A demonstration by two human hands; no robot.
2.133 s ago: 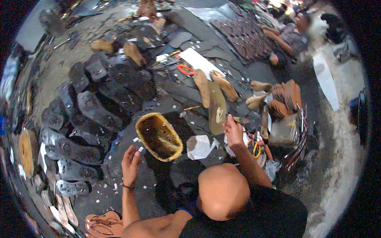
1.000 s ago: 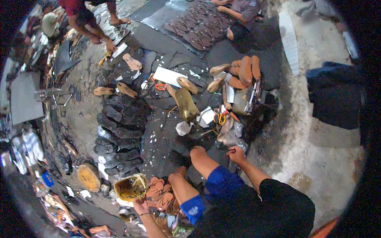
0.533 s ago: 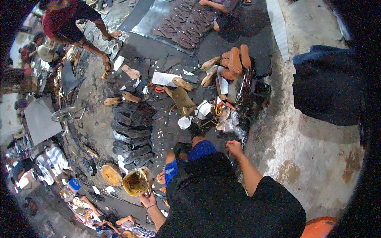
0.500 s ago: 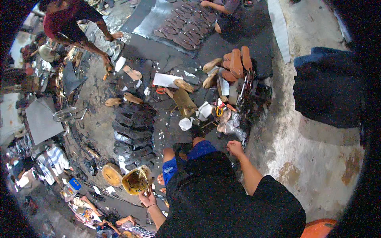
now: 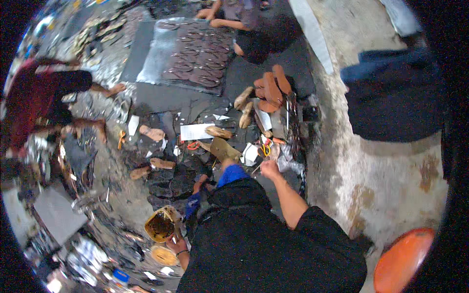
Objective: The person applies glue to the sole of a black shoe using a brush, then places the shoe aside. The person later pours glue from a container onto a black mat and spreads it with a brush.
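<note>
The left hand point(image 5: 174, 242) grips the rim of a yellow tub point(image 5: 160, 224), fingers closed on its near edge. The tub holds something dark and sits on the littered floor, just left of the person's black-clad torso. Just below the tub lies a round yellowish lid point(image 5: 163, 255), almost touching the left hand.

The right hand point(image 5: 269, 169) reaches out on the far side of the torso from the tub, well apart from it. Its fingers look curled, but whether they hold anything cannot be told; it is too small and blurred. That hand hovers just beside a heap of white scraps point(image 5: 250, 153) and a small orange-handled tool point(image 5: 265, 149).

Up from the tub, past the person's blue-shorted knee point(image 5: 231, 173), an olive sole point(image 5: 224, 149) lies on the floor, with a white sheet point(image 5: 196, 131) beyond it. Tan soles point(image 5: 161, 163) lie scattered above the tub and to its left, and a dark stack of cut-outs lies between them and the tub. Farther from the tub, brown soles point(image 5: 270, 89) stand in a bundle. At the far end from the tub, a grey mat point(image 5: 155, 62) carries rows of dark straps, and another person's arm point(image 5: 222, 23) rests by it. Well left of the tub, a person in red point(image 5: 34, 100) crouches.
</note>
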